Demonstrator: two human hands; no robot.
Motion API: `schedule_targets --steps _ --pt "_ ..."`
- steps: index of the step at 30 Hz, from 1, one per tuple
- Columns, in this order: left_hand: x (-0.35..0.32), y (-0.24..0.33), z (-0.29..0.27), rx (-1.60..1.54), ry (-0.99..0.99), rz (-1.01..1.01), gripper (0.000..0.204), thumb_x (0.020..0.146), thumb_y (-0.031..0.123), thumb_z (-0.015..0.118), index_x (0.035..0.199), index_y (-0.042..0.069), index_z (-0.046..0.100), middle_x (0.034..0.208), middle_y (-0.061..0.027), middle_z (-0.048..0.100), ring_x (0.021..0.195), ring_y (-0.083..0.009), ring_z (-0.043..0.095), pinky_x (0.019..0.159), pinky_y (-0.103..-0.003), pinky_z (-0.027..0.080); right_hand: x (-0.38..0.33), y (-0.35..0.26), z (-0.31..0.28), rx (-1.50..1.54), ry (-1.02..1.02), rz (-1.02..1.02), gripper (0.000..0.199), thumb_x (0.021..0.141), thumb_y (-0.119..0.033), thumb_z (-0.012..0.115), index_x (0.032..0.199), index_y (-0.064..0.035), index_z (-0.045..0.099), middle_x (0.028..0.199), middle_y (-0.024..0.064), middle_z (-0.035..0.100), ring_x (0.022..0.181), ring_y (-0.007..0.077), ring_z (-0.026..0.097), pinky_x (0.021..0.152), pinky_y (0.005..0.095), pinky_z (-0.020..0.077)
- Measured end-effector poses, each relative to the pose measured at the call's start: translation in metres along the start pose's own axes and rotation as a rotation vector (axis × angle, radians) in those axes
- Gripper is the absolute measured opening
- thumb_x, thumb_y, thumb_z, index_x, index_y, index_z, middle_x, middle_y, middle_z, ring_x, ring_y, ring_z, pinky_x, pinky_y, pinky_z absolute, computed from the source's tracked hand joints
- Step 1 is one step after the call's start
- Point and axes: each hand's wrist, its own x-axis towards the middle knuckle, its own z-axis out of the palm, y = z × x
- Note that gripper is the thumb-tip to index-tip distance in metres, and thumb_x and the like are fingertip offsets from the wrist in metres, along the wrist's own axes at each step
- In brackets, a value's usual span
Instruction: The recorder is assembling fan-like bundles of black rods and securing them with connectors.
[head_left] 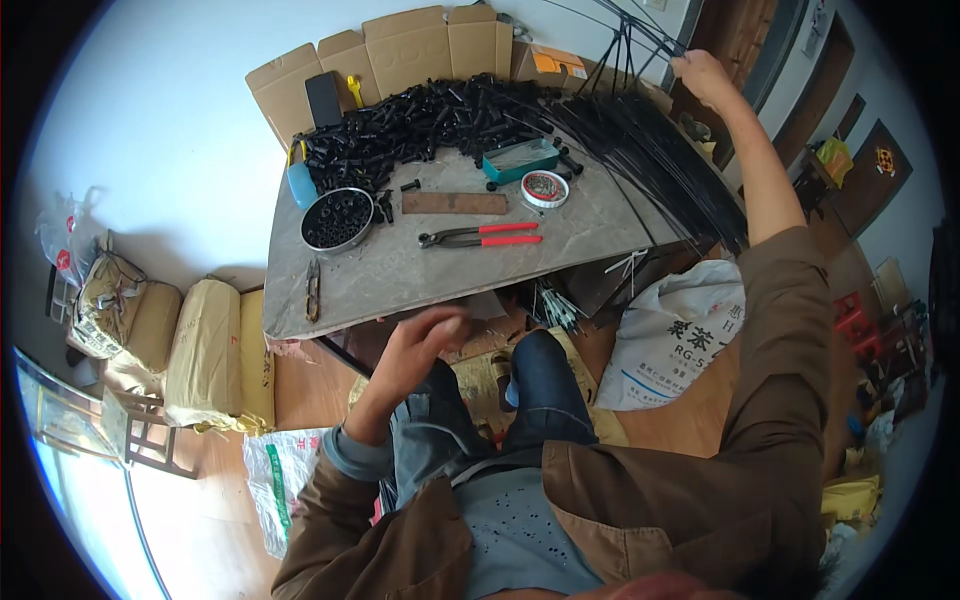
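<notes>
My right hand (705, 78) is stretched out to the far right, its fingers closed round several thin black rods (622, 42) that splay out to the left of it. Below them a large bundle of similar black rods (650, 150) lies over the table's right end. In front of the table's near edge, above my lap, is my left hand (415, 350). Its fingers look bent but are smeared by motion, and nothing shows in them. Nearest to it on the grey tabletop (390, 270) are red-handled pincers (480, 236) and small pliers (313, 290).
A heap of black plastic parts (420, 120) lies before a cardboard screen (405, 42). Nearer stand a round tin of black rings (337, 219), a teal box (520, 160), a small white dish (545, 188) and a flat bar (454, 203). A white sack (670, 340) stands below, right.
</notes>
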Motion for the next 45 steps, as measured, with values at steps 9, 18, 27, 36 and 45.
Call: schedule_targets --steps 9,18,27,36,45 --pt "0.114 0.135 0.062 -0.359 -0.046 0.227 0.059 0.093 0.049 0.055 0.117 -0.005 0.056 0.109 -0.0131 0.062 0.094 -0.0193 0.062 0.081 -0.030 0.050 -0.131 -0.148 -0.025 0.503 -0.213 -0.368 0.027 0.092 -0.025 0.052 0.089 0.0014 0.057 0.069 0.0031 0.054 0.063 0.0127 0.051 0.057 0.0291 0.0427" --pt "0.145 0.156 0.016 -0.819 0.270 0.291 0.022 0.097 0.027 0.053 0.091 0.006 0.052 0.061 0.0026 0.033 0.048 -0.0102 0.031 0.045 -0.028 0.033 -0.157 -0.129 0.060 1.189 -1.019 -0.126 0.033 0.093 -0.031 0.055 0.099 0.0000 0.065 0.085 0.0078 0.067 0.075 0.0141 0.063 0.065 0.0288 0.0502" --pt "0.108 0.184 -0.051 -0.499 0.218 0.107 0.022 0.099 0.027 0.051 0.096 0.006 0.052 0.060 0.0064 0.029 0.046 -0.0045 0.026 0.042 -0.022 0.023 -0.095 0.046 0.245 0.035 0.021 0.085 0.021 0.082 -0.023 0.061 0.093 -0.0071 0.068 0.095 0.0142 0.067 0.093 0.0348 0.062 0.079 0.0472 0.0484" --pt "0.152 0.165 -0.020 -0.512 0.256 0.098 0.032 0.094 0.038 0.057 0.099 0.006 0.054 0.060 0.0051 0.031 0.046 -0.0069 0.029 0.042 -0.025 0.026 -0.056 0.020 0.191 0.143 0.102 0.058 0.023 0.088 -0.028 0.059 0.092 -0.0077 0.069 0.089 0.0148 0.066 0.086 0.0320 0.064 0.073 0.0430 0.0486" --pt "0.160 0.152 0.028 -0.517 0.390 0.140 0.030 0.087 0.035 0.068 0.076 0.011 0.053 0.063 0.0018 0.046 0.048 -0.0086 0.042 0.041 -0.025 0.032 -0.121 -0.189 0.056 0.847 -0.091 -0.455 0.019 0.090 -0.017 0.058 0.087 0.0001 0.065 0.067 0.0072 0.062 0.062 0.0157 0.059 0.059 0.0320 0.0463"
